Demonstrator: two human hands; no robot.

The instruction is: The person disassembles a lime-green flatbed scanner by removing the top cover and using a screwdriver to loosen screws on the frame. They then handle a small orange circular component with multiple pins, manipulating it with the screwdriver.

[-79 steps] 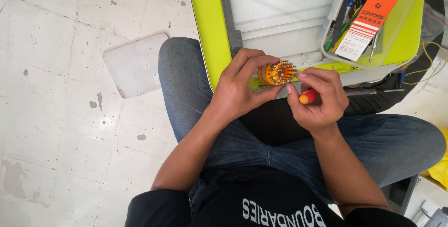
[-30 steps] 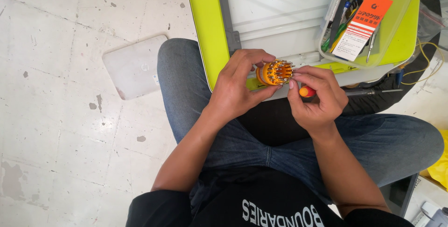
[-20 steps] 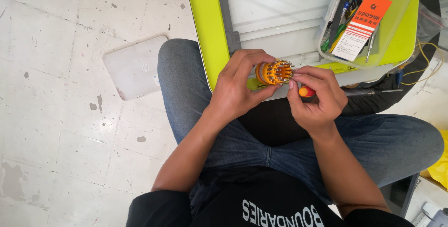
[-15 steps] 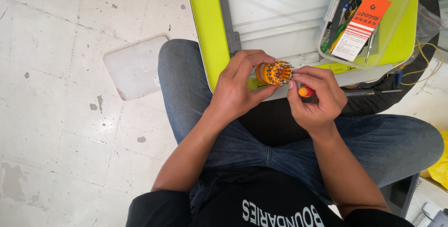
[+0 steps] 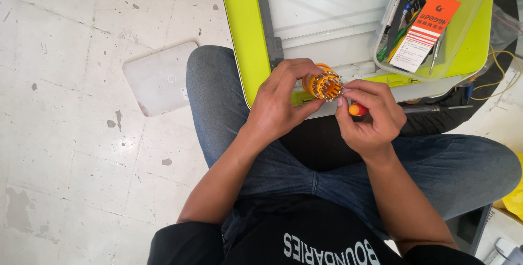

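I sit on the floor with my legs crossed. My left hand (image 5: 280, 104) grips a round orange bit holder (image 5: 323, 83) ringed with several small metal bits. My right hand (image 5: 369, 119) is closed around a screwdriver with a red and yellow handle (image 5: 358, 109), and its fingertips touch the bit holder's edge. The screwdriver's dark shaft (image 5: 436, 109) points to the right over my leg. Both hands meet just in front of a lime-green and white device (image 5: 242, 36) that rests on my lap.
A clear plastic tray (image 5: 473, 20) with pens, tools and an orange-and-white card sits on the device at the upper right. A closed silver laptop (image 5: 158, 77) lies on the stained tile floor to my left. Yellow wires (image 5: 504, 74) trail at the far right.
My hands have stayed nearly still, with only small finger shifts at the bit holder. Nothing was picked up or put down.
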